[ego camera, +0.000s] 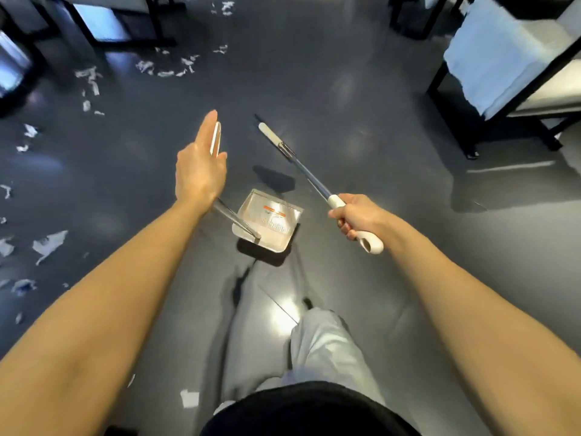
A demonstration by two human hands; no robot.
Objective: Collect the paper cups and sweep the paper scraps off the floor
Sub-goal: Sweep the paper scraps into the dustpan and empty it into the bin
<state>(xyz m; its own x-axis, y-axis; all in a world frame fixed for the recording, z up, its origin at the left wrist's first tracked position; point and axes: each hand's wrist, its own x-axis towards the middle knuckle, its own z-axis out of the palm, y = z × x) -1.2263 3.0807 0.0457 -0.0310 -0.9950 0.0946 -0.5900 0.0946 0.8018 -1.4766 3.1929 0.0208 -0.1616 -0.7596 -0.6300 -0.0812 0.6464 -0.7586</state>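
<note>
- One head-worn wide-angle camera faces forward and down at the floor [345, 99].
- Close in: left hand [199, 171] and right hand [358, 217], gripping the broom [309, 175], sit mid-frame.

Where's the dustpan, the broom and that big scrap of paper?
dustpan [268, 226]: head view, on the flat metal pan.
broom [309, 176]: head view, on the middle of its thin shaft.
big paper scrap [50, 245]: head view, on its white middle.
</note>
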